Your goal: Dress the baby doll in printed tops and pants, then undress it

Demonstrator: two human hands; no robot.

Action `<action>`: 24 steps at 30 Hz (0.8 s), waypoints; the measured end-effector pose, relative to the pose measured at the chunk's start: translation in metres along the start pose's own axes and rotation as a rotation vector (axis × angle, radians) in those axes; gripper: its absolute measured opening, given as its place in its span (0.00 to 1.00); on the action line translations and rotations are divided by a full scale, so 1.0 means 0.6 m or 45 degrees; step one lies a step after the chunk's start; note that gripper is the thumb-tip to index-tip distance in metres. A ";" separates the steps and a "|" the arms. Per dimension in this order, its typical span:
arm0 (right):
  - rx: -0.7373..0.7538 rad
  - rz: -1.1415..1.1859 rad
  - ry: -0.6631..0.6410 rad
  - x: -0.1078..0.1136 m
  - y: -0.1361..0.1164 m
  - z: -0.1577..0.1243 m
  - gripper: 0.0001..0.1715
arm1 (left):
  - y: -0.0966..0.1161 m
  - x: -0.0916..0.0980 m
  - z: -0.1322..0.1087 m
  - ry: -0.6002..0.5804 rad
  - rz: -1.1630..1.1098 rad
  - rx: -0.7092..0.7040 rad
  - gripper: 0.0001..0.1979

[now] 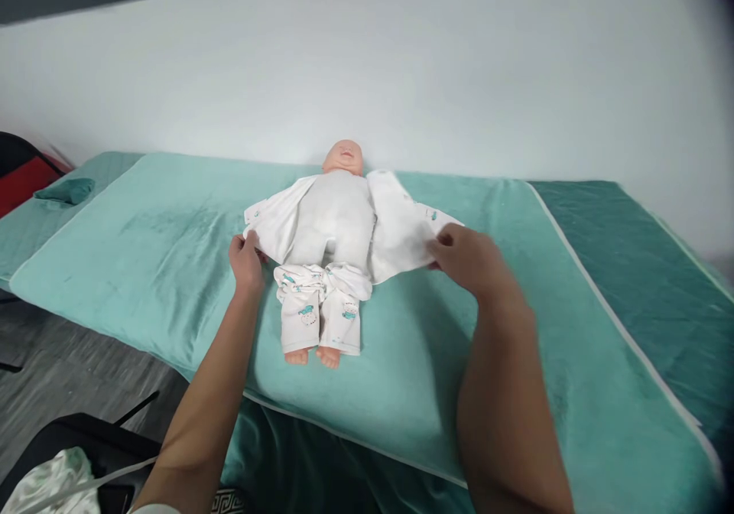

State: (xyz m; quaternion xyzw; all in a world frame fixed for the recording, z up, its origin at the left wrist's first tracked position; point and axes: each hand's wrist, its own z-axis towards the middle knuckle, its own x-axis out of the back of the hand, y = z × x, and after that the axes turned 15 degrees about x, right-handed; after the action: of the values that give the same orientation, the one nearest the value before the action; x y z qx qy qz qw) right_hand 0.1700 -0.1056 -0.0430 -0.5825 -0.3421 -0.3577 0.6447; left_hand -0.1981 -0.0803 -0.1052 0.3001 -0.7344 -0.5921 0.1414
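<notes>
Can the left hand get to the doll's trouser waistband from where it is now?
Probably yes. The left hand grips the open garment flap right beside the bunched trousers, with only bare green mat between them. It would have to let go of the flap first.

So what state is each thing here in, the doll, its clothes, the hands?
Baby doll: lying face up on the teal blanket.
White top: open, flaps spread to both sides.
Printed trousers: on the legs, waistband bunched.
Left hand: gripping the left flap's edge.
Right hand: gripping the right flap's edge.
Folded green cloth: lying apart, far left.
</notes>
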 end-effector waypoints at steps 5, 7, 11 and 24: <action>-0.269 -0.119 -0.444 0.016 0.071 0.003 0.17 | 0.002 0.001 0.003 0.224 0.315 -0.200 0.09; -0.141 -0.134 -0.275 0.007 0.050 0.001 0.20 | 0.000 0.002 -0.006 0.287 0.375 -0.328 0.13; 0.388 0.383 0.107 -0.035 -0.033 -0.003 0.15 | -0.008 0.004 -0.013 0.269 0.407 -0.453 0.11; 0.657 0.728 0.442 -0.168 -0.084 0.021 0.26 | 0.016 -0.041 0.113 -0.205 0.882 -0.332 0.17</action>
State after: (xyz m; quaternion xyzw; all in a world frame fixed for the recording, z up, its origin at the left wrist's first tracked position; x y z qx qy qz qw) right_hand 0.0749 -0.0898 -0.1030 -0.4047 -0.1315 -0.1599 0.8907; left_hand -0.2197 -0.0112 -0.1100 -0.0340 -0.7196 -0.6193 0.3122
